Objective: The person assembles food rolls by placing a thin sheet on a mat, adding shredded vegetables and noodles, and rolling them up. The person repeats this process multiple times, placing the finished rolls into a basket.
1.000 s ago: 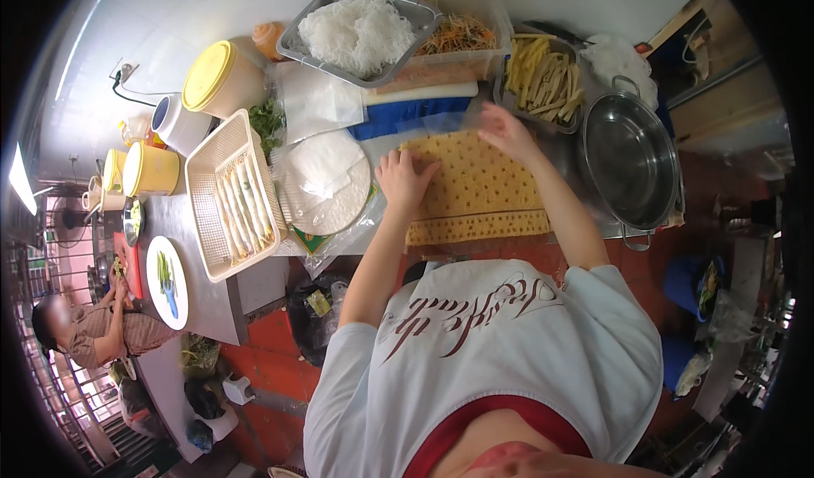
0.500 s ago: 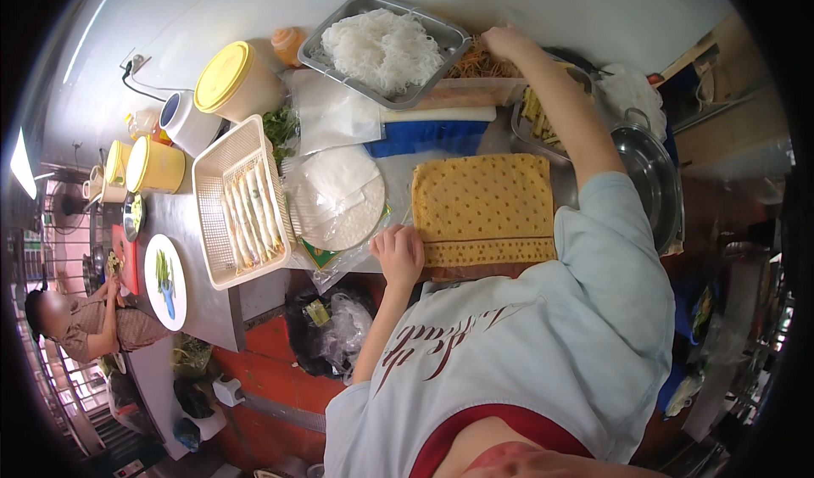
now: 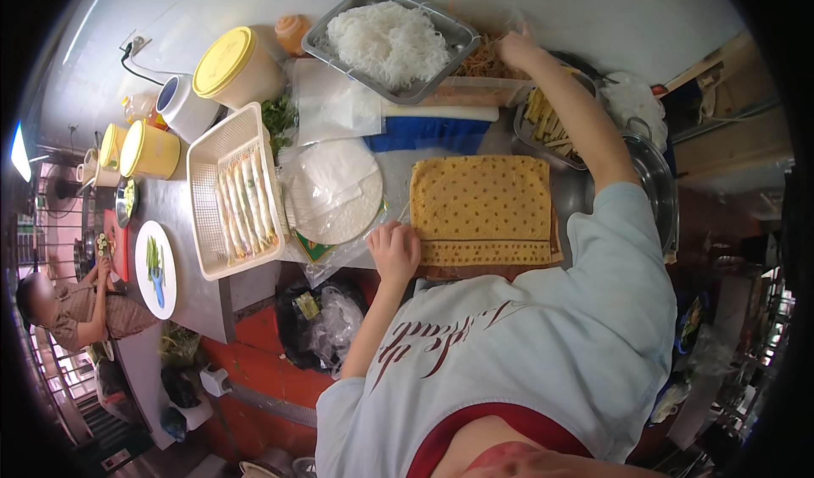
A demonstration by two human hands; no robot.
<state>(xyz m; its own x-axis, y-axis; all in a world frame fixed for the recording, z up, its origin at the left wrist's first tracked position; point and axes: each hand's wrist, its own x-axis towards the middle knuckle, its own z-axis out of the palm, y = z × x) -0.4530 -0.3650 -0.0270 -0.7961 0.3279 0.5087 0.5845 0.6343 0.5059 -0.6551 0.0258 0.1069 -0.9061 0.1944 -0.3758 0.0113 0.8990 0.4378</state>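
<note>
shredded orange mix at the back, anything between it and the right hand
Nothing visible stands between the right hand and the shredded orange mix: the hand is at the mix's right end. The noodle tray overlaps the clear tub, but on its left side.

Rolls in basket, cloth right; noodles behind

I am working in soft, bright light, with a lamp glaring white at the far left, the wall dimming toward the corners, the steel bench giving back a dull sheen, my right hand blurring slightly, and the fisheye bending straight edges toward blackness.
</note>
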